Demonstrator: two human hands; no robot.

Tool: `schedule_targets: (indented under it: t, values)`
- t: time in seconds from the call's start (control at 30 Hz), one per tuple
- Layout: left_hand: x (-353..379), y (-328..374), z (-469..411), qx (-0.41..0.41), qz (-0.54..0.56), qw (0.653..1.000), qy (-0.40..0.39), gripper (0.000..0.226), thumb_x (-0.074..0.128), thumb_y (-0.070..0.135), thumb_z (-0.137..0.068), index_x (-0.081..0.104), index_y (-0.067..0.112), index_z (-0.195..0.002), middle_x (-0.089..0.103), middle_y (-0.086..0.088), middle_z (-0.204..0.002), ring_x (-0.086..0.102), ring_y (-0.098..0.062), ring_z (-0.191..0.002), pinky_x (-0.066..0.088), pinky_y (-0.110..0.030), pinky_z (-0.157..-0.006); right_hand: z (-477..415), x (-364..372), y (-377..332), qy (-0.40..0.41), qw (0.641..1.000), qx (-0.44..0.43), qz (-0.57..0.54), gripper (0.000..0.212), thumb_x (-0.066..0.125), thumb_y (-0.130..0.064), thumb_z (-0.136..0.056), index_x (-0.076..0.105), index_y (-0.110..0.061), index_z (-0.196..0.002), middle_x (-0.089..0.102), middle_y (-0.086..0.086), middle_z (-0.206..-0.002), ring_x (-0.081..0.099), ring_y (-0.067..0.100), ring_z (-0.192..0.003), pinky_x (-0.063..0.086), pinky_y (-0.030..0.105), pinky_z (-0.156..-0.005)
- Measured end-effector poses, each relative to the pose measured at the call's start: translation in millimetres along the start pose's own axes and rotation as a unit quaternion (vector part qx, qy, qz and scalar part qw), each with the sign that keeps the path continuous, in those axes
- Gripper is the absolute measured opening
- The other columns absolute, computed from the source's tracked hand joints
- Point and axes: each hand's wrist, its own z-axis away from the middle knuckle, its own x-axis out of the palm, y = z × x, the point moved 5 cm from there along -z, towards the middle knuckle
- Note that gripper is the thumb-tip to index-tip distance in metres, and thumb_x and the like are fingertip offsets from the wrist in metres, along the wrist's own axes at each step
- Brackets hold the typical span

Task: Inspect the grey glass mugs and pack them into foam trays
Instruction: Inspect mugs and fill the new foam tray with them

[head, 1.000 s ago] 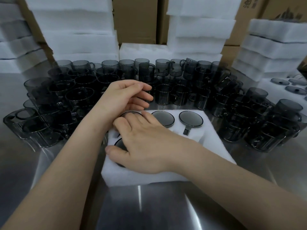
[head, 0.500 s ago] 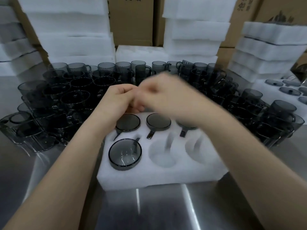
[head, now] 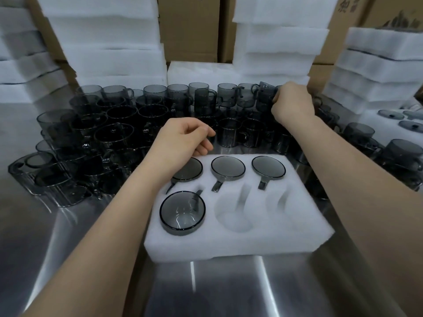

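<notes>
Foam tray (head: pixel 240 245) at 6 o'clock on steel table (head: pixel 206 289). Holds four grey mugs. Back row, bases up, handles toward 6 o'clock: back-left mug (head: pixel 193 171), back-middle mug (head: pixel 228 167), back-right mug (head: pixel 268 168). Front-left mug (head: pixel 182 212) mouth up, handle toward 1 o'clock. Bare foam in the front-middle and front-right pockets.

Loose mugs (head: pixel 119 124) packed in a band from 9 through 12 to 3 o'clock, just beyond the tray, some upright, some on their sides.

Right hand (head: pixel 293 104) at 1 o'clock, at the far edge of that band. Fingers curled round a tilted mug (head: pixel 265 92), gripping it. Can't tell whether lifted or resting on its neighbours.

Left hand (head: pixel 183 140) at 12 o'clock from the tray's back-left corner, over the back-left mug, covering part of its base. Fingers loosely curled, holding nothing. Contact with the mug below: can't tell.

White foam stacks (head: pixel 103 42) from 10 to 2 o'clock, cardboard boxes (head: pixel 190 26) behind. Second tray (head: pixel 377 131) at 3 o'clock, mug bases showing in it.
</notes>
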Motion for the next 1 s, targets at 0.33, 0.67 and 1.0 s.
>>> schedule_targets:
  t: [0.33, 0.67, 1.0]
  values:
    - [2, 15, 4, 0.071, -0.101, 0.992, 0.033, 0.048, 0.07, 0.023, -0.087, 0.051, 0.034, -0.13, 0.06, 0.009, -0.115, 0.066, -0.016, -0.07, 0.053, -0.02, -0.071, 55, -30, -42, -0.009, 0.96, -0.144, -0.238, 0.01, 0.075, -0.02, -0.081, 0.077, -0.021, -0.091, 0.072, -0.008, -0.084, 0.067, 0.009, -0.088, 0.053, 0.03, -0.088]
    - [14, 25, 3, 0.099, -0.166, 0.981, 0.019, 0.1, 0.09, 0.033, -0.061, 0.033, 0.019, -0.142, 0.038, 0.002, -0.128, 0.041, -0.007, -0.114, 0.031, -0.001, -0.082, 92, -11, -62, -0.198, 0.809, -0.201, -0.517, 0.015, 0.073, -0.003, -0.084, 0.073, -0.018, -0.089, 0.071, -0.005, -0.075, 0.061, 0.002, -0.058, 0.049, 0.016, -0.057]
    - [13, 26, 9, 0.145, -0.146, 0.978, 0.019, 0.058, 0.075, 0.014, -0.074, 0.055, 0.026, -0.127, 0.059, 0.003, -0.117, 0.054, -0.01, -0.109, 0.04, -0.014, -0.088, 92, 21, -51, -0.28, 0.794, -0.111, -0.527, 0.05, 0.079, -0.028, -0.077, 0.053, -0.02, -0.119, 0.067, 0.002, -0.093, 0.058, 0.012, -0.056, 0.052, 0.031, -0.052]
